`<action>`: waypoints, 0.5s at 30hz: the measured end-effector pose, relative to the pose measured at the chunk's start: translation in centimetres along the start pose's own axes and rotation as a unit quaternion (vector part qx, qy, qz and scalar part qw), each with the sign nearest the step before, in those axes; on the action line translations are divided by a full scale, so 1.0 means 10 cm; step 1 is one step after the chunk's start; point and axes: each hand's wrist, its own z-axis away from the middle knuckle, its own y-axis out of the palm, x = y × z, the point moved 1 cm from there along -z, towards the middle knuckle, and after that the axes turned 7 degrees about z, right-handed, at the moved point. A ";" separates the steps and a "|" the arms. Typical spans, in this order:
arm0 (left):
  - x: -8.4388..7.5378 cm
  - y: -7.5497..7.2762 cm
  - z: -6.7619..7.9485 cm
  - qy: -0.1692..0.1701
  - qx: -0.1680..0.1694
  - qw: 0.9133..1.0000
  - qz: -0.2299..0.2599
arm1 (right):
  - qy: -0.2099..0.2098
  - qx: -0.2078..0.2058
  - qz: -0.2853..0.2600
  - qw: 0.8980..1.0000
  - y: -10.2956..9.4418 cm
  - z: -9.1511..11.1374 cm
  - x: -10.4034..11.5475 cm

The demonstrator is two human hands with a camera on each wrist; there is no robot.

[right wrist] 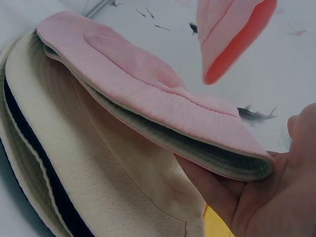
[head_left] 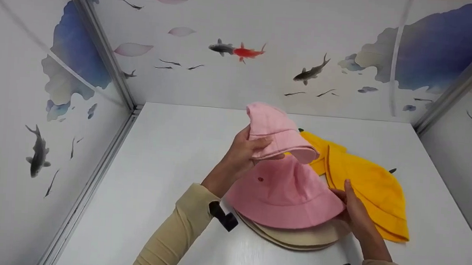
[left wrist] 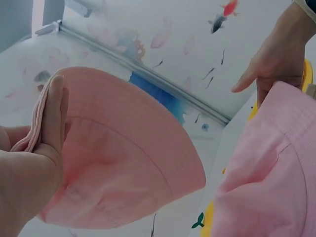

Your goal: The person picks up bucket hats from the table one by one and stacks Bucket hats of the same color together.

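My left hand (head_left: pixel 243 151) grips the brim of a light pink bucket hat (head_left: pixel 275 131), holding it up in the air; the left wrist view shows that hat (left wrist: pixel 128 163) with my fingers (left wrist: pixel 52 123) curled over its brim. Below it a deeper pink bucket hat (head_left: pixel 283 192) lies on top of a stack with cream hats (head_left: pixel 303 237) underneath. My right hand (head_left: pixel 356 215) holds the right edge of this pink hat's brim (right wrist: pixel 163 113), fingers (right wrist: pixel 237 197) under it and lifting it slightly off the cream hat (right wrist: pixel 98 173).
Yellow hats (head_left: pixel 369 190) lie on the white table (head_left: pixel 169 153) to the right of the stack, close to my right hand. Walls painted with fish close in the table on the left, back and right. A dark-edged brim (right wrist: pixel 39 163) shows low in the stack.
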 end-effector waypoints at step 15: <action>0.29 0.25 0.12 -0.051 0.198 0.979 -0.010 | 0.014 0.026 -0.130 0.991 -0.05 -0.05 -0.05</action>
